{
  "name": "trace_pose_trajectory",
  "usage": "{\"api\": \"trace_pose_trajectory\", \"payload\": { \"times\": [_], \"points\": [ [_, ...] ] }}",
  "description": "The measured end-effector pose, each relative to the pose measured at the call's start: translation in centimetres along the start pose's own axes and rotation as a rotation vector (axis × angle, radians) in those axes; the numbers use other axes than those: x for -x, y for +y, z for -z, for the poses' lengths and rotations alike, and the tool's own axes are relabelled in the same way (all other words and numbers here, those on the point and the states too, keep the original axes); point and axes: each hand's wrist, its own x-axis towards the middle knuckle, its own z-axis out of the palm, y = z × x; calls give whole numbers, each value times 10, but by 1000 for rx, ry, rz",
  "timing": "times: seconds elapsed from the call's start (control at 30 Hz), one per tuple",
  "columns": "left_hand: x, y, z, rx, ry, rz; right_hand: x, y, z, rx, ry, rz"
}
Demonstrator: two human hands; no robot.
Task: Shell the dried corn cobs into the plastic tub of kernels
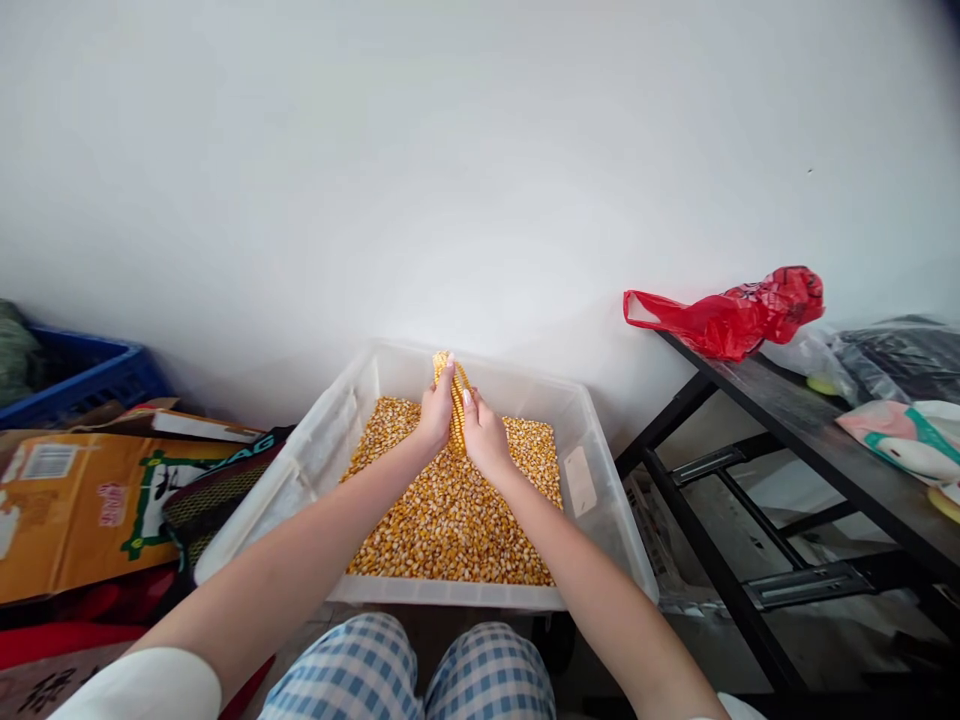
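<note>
My left hand [437, 408] is closed around a pale yellow corn cob [441, 362], its top end showing above the fingers. Against it, my right hand [484, 432] grips a yellow ear of corn [458, 410] with rows of kernels. The two pieces touch side by side; the fingers hide much of both. Both hands are above a translucent plastic bin [611, 520], over a wide bed of loose corn kernels [450, 535] in yellow and white.
A white wall [480, 180] rises behind the bin. On the right stands a black metal-framed table [832, 440] bearing a red plastic bag [739, 312] and other bags. At left are an orange cardboard box [82, 510], a black mesh bag [217, 500] and a blue crate [97, 375].
</note>
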Motion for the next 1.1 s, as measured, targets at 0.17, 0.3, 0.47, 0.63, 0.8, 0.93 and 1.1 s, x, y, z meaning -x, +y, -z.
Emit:
{"api": "trace_pose_trajectory", "payload": {
  "times": [0.17, 0.3, 0.47, 0.63, 0.8, 0.93, 1.1],
  "points": [
    [-2, -3, 2, -29, 46, -30, -2, 1, 1, 11, 7, -2],
    [0, 1, 1, 47, 45, 19, -7, 6, 4, 57, 43, -45],
    [4, 11, -5, 115, -6, 76, -17, 8, 10, -89, -4, -54],
    [9, 8, -8, -32, -59, 13, -16, 3, 19, 19, 2, 1],
    [9, -3, -5, -121, -61, -55, -9, -2, 20, 275, -32, 120],
    [8, -6, -3, -180, -47, -91, -9, 0, 16, 421, 2, 124],
    [9, -2, -6, -187, -63, -47, -17, 5, 20, 387, 118, 1]
  ]
}}
